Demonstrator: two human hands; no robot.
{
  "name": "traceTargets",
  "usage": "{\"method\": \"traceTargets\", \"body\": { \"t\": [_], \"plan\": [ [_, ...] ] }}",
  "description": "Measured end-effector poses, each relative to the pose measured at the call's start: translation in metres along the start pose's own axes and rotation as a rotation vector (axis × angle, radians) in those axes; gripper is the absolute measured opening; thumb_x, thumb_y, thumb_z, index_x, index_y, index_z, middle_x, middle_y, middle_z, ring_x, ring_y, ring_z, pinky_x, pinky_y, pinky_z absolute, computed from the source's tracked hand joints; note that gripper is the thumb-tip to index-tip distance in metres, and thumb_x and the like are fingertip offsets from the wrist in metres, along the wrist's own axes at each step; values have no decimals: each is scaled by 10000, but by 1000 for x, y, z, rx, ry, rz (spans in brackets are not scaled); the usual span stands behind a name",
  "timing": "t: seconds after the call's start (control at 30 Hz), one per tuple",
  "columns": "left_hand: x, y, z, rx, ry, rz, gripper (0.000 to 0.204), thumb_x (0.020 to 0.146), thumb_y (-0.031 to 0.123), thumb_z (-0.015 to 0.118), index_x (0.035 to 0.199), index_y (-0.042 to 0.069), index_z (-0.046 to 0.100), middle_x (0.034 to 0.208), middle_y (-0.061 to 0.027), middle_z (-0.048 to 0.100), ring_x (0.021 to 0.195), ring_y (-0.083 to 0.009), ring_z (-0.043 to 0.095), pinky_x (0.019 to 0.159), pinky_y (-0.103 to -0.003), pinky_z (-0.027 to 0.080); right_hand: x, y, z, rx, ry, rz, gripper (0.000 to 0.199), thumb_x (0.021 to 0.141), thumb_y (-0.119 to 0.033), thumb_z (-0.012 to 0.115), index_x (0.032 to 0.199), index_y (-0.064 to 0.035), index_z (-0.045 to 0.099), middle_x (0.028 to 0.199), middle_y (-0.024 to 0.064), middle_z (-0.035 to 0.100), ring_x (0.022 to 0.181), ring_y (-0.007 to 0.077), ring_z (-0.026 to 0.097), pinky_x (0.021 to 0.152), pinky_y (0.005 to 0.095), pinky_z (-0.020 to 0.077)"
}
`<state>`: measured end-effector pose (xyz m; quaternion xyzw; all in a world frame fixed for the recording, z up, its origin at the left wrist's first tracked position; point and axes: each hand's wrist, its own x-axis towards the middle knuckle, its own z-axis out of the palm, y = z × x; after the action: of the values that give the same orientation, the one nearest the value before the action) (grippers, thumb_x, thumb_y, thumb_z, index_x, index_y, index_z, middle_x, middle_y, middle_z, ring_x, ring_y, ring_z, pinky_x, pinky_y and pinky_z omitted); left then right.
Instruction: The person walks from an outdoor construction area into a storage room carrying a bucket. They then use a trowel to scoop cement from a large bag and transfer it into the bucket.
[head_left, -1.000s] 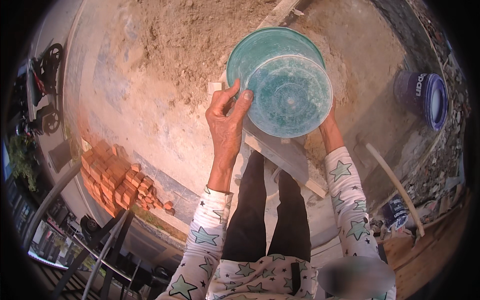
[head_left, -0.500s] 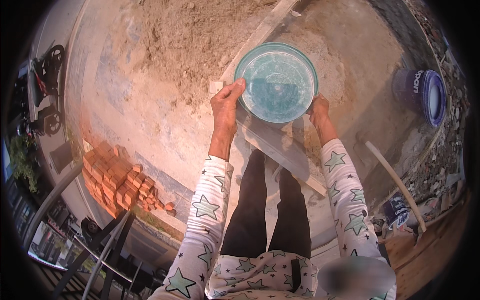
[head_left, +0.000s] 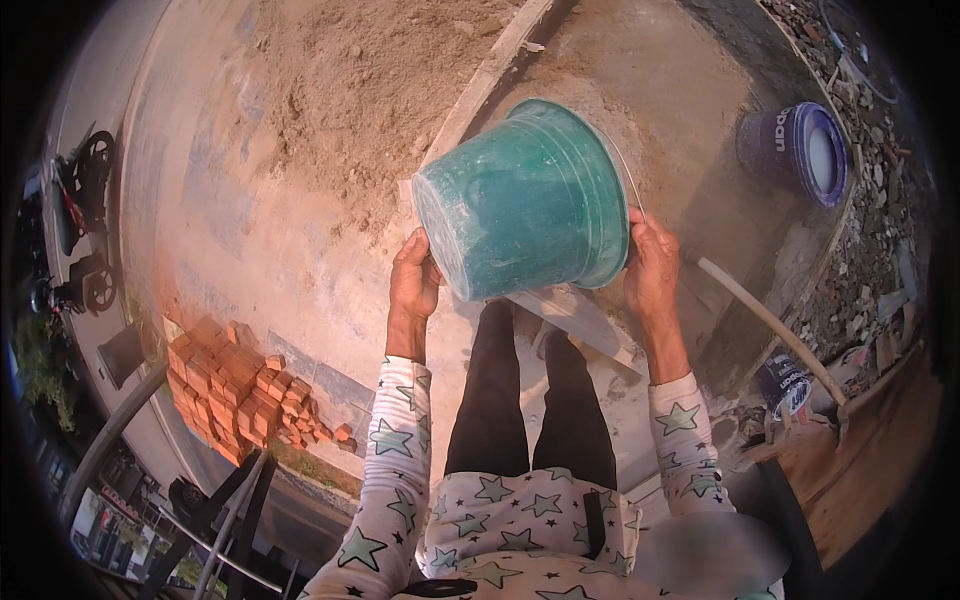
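Observation:
A green plastic bucket [head_left: 520,205] with a thin wire handle is held up on its side in front of me. Its dusty base faces left, and its rim faces right. My left hand [head_left: 412,285] grips the bucket at the lower edge of the base, thumb against the side. At the rim, my right hand [head_left: 652,262] is closed on the bucket close to where the wire handle hangs. The inside of the bucket is hidden from view.
A heap of sand [head_left: 350,90] lies ahead, bordered by a wooden plank [head_left: 490,75]. Blue-purple tub [head_left: 775,150] stands to the right, near rubble [head_left: 875,220]. A long wooden tool handle [head_left: 765,318] slants at right. Stacked orange bricks [head_left: 235,390] sit at left.
The bucket has tipped from showing its round base to lying sideways, base toward the left. Both hands have come lower, the right one shifting outward with the rim.

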<state>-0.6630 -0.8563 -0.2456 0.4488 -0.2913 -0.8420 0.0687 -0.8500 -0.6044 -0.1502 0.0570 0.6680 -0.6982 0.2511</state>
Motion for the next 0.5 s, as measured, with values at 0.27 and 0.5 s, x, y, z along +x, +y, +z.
{"method": "traceTargets", "body": {
  "t": [0.27,0.5],
  "plan": [
    [-72,-27,-37,301,177,-243,732,986,571,508,1457,18,414,1307,-164,553,1157,-296,567,949,-456,497,-62,-63,34,-454,-187,-231,229,957,-193,562,922,15,653,748,144,642,647,244,618,638,360,495],
    [-89,-20,20,524,-87,-212,862,953,665,490,1511,23,347,1387,-162,498,1204,-271,520,985,-431,464,-111,-45,37,-799,-72,-443,127,890,-121,644,845,-21,580,747,154,613,722,387,642,603,447,480]
  ]
}}
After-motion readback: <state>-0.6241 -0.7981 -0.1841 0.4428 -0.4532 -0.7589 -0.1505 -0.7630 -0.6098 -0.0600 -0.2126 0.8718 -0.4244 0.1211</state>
